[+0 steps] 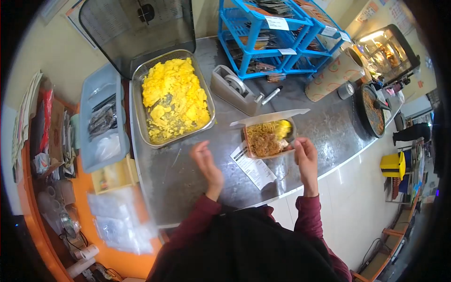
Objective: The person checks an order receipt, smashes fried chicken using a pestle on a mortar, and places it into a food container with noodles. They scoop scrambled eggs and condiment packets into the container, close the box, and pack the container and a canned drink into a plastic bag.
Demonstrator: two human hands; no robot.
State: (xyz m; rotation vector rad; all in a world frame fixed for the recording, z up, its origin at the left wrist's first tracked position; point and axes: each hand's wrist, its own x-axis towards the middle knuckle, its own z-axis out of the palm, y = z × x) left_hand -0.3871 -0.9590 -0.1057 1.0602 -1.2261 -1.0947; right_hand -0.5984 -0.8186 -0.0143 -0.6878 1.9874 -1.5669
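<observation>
Fingers of my left hand (208,170): loosely bent, slightly apart, nothing between them, raised over the metal counter (188,197) between the tray of yellow scrambled egg (176,98) and the food box. Fingers of my right hand (306,157): bent in close together at the right end of the box; cannot tell whether they grip its edge or only touch it.

Food box (287,154) sits upright on the counter in front of me, lid flap (282,115) raised on the far side. Inside: noodles (261,129) at far left, brown crumbly topping (265,144) nearer me, yellow egg portion (283,128) at far right. Printed slip (253,168) lies flat, its far end close against the box's near left side.

Beyond the box, a marker (272,95) lies beside the tape dispenser (237,91); blue racks (268,40) with packets stand behind. Round pan (373,113) of brown food well to the right.
</observation>
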